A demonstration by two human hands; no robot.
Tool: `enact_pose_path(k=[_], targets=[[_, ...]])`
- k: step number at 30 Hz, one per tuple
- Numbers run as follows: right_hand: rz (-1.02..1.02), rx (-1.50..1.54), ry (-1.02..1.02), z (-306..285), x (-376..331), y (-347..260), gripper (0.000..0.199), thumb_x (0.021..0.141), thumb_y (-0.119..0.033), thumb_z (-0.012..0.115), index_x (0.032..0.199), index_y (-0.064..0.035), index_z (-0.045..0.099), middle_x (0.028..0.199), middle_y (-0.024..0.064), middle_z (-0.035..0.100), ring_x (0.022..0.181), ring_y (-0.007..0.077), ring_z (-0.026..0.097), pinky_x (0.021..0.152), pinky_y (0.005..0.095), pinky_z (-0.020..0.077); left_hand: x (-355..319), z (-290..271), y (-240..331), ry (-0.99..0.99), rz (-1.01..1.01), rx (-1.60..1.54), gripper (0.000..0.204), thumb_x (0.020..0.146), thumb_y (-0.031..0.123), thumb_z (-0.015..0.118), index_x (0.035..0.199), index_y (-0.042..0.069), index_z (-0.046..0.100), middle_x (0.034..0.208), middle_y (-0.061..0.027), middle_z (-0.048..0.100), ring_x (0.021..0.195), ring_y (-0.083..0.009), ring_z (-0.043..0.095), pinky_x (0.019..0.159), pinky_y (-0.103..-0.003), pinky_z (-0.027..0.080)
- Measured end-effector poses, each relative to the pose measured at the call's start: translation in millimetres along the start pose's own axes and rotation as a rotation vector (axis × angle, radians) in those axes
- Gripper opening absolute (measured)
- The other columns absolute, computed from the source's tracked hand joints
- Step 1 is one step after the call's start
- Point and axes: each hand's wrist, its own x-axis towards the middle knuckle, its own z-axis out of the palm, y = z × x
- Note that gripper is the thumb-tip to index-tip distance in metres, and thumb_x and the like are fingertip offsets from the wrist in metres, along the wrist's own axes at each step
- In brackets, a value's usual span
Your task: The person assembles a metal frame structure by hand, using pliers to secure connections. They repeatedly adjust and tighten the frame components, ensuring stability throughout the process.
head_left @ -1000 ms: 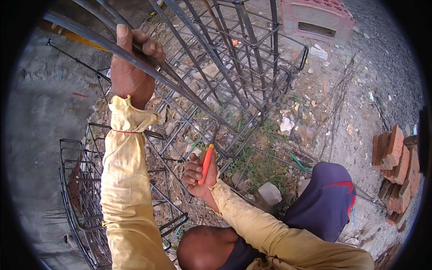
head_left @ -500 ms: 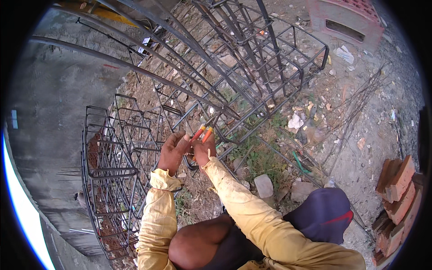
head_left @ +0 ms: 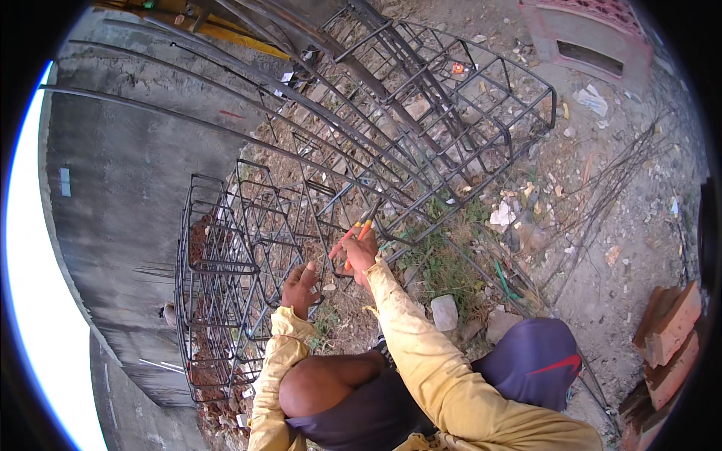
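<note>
Pincers (head_left: 355, 231) with red-orange handles and yellow collars are gripped in my right hand (head_left: 365, 254). Their dark jaws point up and away, close to the steel bars of a rebar cage (head_left: 421, 225). My left hand (head_left: 300, 290) is lower and to the left, apart from the pincers. Its thumb stands up, away from the fingers, and I see nothing in it. Just beyond and left of this hand is a second rebar cage (head_left: 226, 263), made of bent square stirrups. Whether the pincers' jaws touch a wire is too small to tell.
Long steel bars (head_left: 150, 105) slant across the upper left, before a grey concrete wall (head_left: 113, 195). Bricks (head_left: 671, 327) are stacked at the lower right. Thin wires (head_left: 602, 199) lie on the rubble ground. A pink block-like object (head_left: 594, 45) stands far right. Loose stones (head_left: 444, 312) lie near my knees.
My left hand has drawn away from the pincers, back toward me. My right hand still holds the pincers, their handles now nearer together. The whole view has shifted slightly.
</note>
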Motion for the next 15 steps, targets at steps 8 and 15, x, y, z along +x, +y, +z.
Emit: enact_pose_path(k=[8, 15], targets=[[-0.181, -0.159, 0.095, -12, 7, 21, 0.024, 0.075, -0.016, 0.058, 0.09, -0.0017, 0.046, 0.067, 0.0114, 0.056, 0.047, 0.0212, 0.058, 0.042, 0.0312, 0.0473, -34, 27, -8, -0.397, -0.386, -0.081, 0.067, 0.092, 0.054, 0.05, 0.141, 0.01, 0.036, 0.135, -0.0145, 0.048, 0.12, -0.0315, 0.05, 0.094, -0.051, 0.044], [0.153, 0.483, 0.095, 16, -40, -18, 0.015, 0.085, -0.015, 0.058, 0.098, -0.0095, 0.051, 0.071, 0.0043, 0.06, 0.053, 0.0141, 0.052, 0.052, 0.0318, 0.0478, -46, 20, -15, -0.334, -0.259, 0.08, 0.039, 0.092, 0.036, 0.059, 0.123, 0.012, 0.054, 0.114, -0.0035, 0.058, 0.1, -0.0199, 0.056, 0.084, -0.042, 0.047]])
